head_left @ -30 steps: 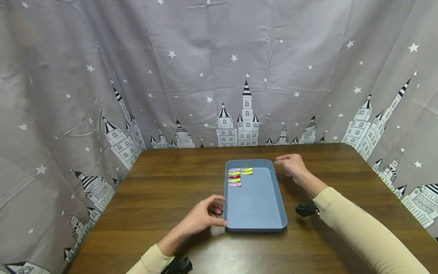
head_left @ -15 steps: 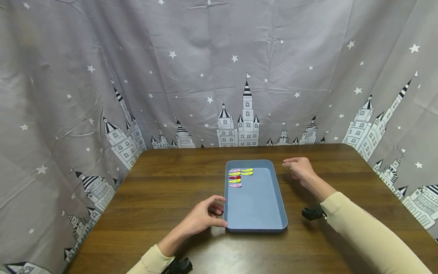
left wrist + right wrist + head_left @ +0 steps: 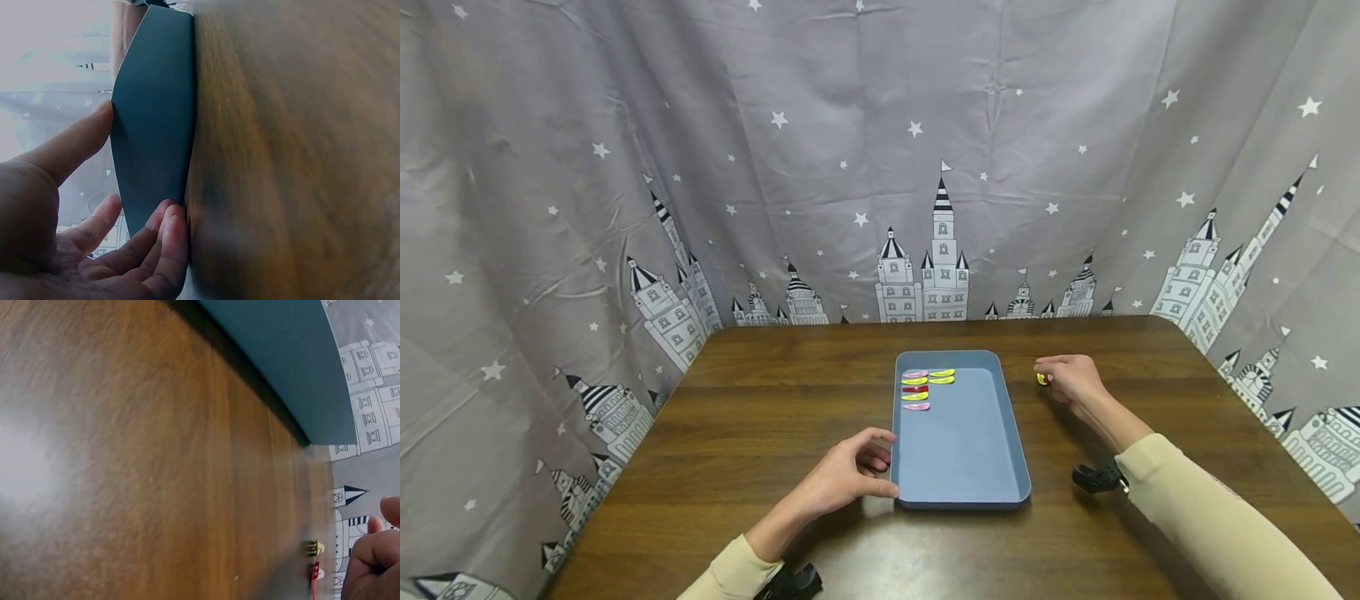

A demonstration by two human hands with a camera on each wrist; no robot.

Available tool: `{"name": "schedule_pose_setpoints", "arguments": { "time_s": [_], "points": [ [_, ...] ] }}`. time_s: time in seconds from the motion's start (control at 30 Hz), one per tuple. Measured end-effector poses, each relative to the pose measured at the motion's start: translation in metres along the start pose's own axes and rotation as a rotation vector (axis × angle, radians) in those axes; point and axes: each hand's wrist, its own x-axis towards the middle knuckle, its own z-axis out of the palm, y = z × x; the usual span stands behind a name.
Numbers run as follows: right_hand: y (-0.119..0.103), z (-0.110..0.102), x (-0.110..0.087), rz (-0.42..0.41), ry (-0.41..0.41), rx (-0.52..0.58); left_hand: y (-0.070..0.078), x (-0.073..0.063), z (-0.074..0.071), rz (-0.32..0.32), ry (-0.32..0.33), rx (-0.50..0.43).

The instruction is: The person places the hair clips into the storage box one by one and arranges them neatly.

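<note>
A blue-grey tray [image 3: 958, 442] lies on the table, with several snap hair clips [image 3: 915, 397] in pink, yellow and red lined up in its far left part. At its near left corner rests my left hand [image 3: 850, 471]. The left wrist view has that thumb at the rim and the loosely bent fingers [image 3: 172, 234] against the outer wall. To the right of the tray, my right hand [image 3: 1075, 382] hovers with bent fingers over a yellow hair clip [image 3: 1042, 379]. In the right wrist view, a yellow clip [image 3: 314, 549] and a red clip [image 3: 315, 572] stand on the table just beside the hand.
The brown wooden table [image 3: 775, 392] extends around the tray on all sides. Behind it hangs a grey curtain [image 3: 820, 150] printed with castles and stars. A black strap [image 3: 1097, 477] sits on the right wrist.
My right hand has moved right and nearer, away from the tray's far right corner, and yellow now shows under its fingers. The left hand, tray and clips in it stay put.
</note>
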Motion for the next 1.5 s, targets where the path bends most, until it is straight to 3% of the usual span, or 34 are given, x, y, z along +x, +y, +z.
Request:
{"name": "schedule_pose_setpoints", "arguments": {
  "time_s": [0.13,0.43,1.0,1.5],
  "points": [
    [0.005,-0.002,-0.002,0.003,0.022,0.003,-0.001,0.0,0.0,0.0,-0.003,-0.004],
    [0.016,-0.005,-0.005,0.045,0.089,-0.121,-0.001,-0.004,0.0,-0.011,0.001,-0.015],
    [0.035,-0.018,-0.008,0.049,0.171,-0.134,-0.004,-0.003,0.002,0.022,0.005,0.006],
    [0.033,-0.019,-0.005,0.091,0.212,-0.165,-0.002,0.0,0.0,-0.001,-0.001,-0.015]
  ]
}}
